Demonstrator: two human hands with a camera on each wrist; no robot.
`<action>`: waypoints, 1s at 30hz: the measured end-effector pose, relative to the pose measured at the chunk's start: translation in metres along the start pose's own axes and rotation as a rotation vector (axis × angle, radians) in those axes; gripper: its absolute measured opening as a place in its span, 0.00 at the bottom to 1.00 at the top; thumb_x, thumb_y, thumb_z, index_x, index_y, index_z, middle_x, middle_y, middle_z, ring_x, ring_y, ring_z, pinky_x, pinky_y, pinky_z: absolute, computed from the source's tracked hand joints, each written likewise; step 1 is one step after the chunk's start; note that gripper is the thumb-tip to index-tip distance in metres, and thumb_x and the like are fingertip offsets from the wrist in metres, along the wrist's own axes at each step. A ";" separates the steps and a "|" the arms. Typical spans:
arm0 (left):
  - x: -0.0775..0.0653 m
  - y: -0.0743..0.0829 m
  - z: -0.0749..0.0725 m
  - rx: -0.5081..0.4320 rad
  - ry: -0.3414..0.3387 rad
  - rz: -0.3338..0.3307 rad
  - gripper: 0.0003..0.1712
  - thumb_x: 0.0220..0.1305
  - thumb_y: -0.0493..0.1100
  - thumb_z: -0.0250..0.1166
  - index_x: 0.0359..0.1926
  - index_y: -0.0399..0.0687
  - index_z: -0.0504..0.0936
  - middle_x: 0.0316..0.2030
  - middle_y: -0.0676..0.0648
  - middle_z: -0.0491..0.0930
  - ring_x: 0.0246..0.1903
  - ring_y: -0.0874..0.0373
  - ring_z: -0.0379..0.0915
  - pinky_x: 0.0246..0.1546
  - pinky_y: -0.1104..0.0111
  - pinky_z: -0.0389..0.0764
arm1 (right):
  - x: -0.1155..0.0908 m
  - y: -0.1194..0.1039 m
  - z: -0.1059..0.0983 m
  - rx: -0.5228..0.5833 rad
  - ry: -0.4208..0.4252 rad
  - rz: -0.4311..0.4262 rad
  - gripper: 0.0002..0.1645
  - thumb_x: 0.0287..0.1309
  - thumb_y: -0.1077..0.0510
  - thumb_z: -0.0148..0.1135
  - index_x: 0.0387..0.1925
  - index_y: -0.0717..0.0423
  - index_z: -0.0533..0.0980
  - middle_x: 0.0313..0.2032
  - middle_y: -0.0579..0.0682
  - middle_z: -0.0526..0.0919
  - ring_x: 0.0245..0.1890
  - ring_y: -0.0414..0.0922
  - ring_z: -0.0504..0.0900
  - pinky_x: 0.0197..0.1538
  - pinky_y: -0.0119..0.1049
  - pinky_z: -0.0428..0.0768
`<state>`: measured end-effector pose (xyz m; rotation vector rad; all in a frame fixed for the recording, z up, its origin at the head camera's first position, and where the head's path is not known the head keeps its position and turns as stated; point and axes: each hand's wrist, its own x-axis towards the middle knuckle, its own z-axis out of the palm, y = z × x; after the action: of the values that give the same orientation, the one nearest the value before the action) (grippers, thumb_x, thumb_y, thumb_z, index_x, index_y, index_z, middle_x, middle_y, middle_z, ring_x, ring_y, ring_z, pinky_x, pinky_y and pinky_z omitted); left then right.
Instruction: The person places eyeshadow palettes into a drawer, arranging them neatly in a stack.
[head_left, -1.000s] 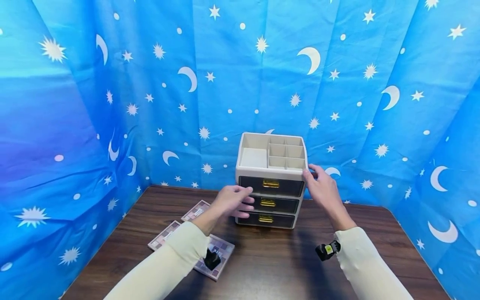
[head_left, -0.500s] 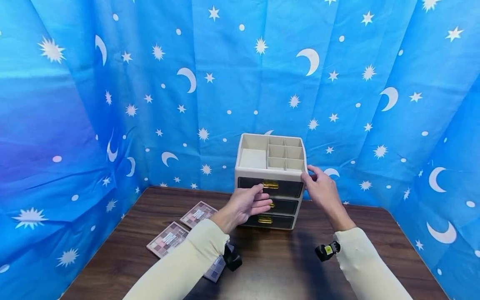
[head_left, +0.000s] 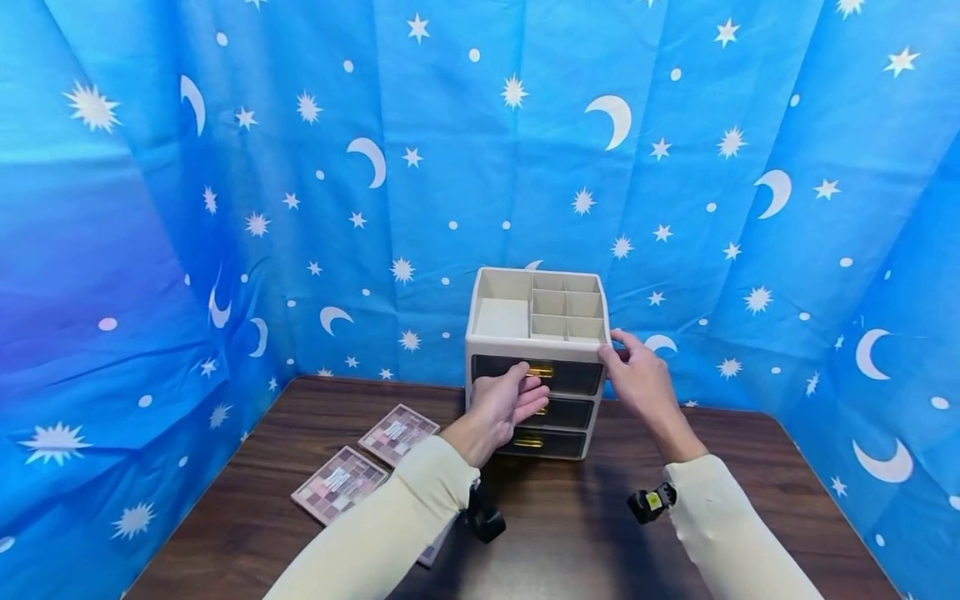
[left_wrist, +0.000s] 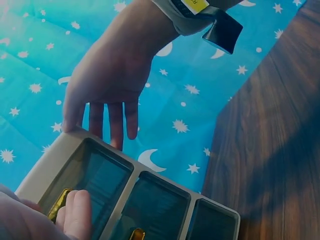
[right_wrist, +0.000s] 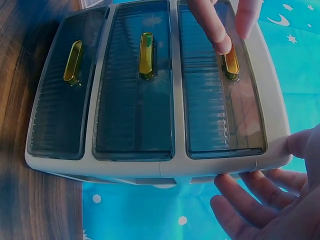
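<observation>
A cream desktop drawer organizer (head_left: 536, 346) with three dark see-through drawers stands on the table, its top split into compartments. All three drawers sit closed in the front. My left hand (head_left: 498, 408) is at the gold handle (right_wrist: 231, 62) of the top drawer (right_wrist: 220, 115); thumb and a finger lie on either side of it and pinch it. Its other fingers stretch across the front below. My right hand (head_left: 641, 383) holds the organizer's upper right corner, thumb at the front edge and fingers along the side, as the left wrist view also shows.
Flat palettes with small coloured squares lie left on the wooden table (head_left: 570, 533): one palette (head_left: 341, 483) in front, another palette (head_left: 397, 433) behind it, and a third mostly under the left sleeve (head_left: 390, 525). A blue curtain (head_left: 420, 208) with stars and moons surrounds the table.
My left hand has moved right from the organizer's left side to the top drawer's handle, uncovering more of the palettes at left. My right hand stays at the upper right corner.
</observation>
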<state>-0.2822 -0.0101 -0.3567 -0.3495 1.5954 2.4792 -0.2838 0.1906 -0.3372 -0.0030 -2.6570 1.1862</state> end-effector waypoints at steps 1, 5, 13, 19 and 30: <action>0.000 0.000 0.000 -0.003 0.012 -0.001 0.23 0.75 0.43 0.59 0.62 0.30 0.74 0.55 0.32 0.83 0.53 0.41 0.83 0.44 0.61 0.87 | 0.000 0.000 0.001 0.000 0.000 -0.004 0.35 0.76 0.40 0.45 0.75 0.53 0.63 0.63 0.65 0.79 0.54 0.61 0.85 0.60 0.58 0.80; 0.002 -0.003 0.001 0.007 0.043 -0.004 0.22 0.74 0.42 0.59 0.61 0.30 0.75 0.54 0.33 0.85 0.52 0.41 0.84 0.42 0.63 0.88 | 0.000 0.000 0.004 0.001 0.005 -0.012 0.35 0.76 0.40 0.45 0.74 0.53 0.64 0.61 0.65 0.80 0.52 0.60 0.85 0.59 0.58 0.80; 0.002 -0.005 0.002 0.022 0.095 0.014 0.17 0.70 0.39 0.60 0.53 0.31 0.82 0.45 0.37 0.89 0.44 0.48 0.89 0.38 0.66 0.88 | 0.000 -0.002 0.005 0.001 0.018 -0.028 0.35 0.76 0.40 0.45 0.74 0.53 0.65 0.59 0.65 0.81 0.51 0.59 0.85 0.57 0.58 0.81; -0.002 -0.006 0.002 0.016 0.076 0.008 0.18 0.70 0.39 0.60 0.55 0.31 0.79 0.46 0.38 0.89 0.34 0.55 0.89 0.37 0.67 0.88 | 0.000 -0.002 0.003 -0.008 0.033 -0.023 0.34 0.76 0.41 0.46 0.74 0.54 0.65 0.58 0.65 0.82 0.51 0.59 0.85 0.58 0.58 0.80; -0.022 -0.013 -0.007 0.066 -0.013 0.002 0.20 0.74 0.42 0.59 0.58 0.31 0.77 0.46 0.40 0.87 0.35 0.57 0.89 0.40 0.66 0.88 | 0.000 -0.002 0.002 -0.003 0.023 0.006 0.35 0.76 0.40 0.45 0.75 0.53 0.63 0.60 0.65 0.80 0.53 0.60 0.83 0.58 0.57 0.81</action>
<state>-0.2567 -0.0114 -0.3644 -0.3220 1.6692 2.4187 -0.2844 0.1884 -0.3370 -0.0246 -2.6405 1.1766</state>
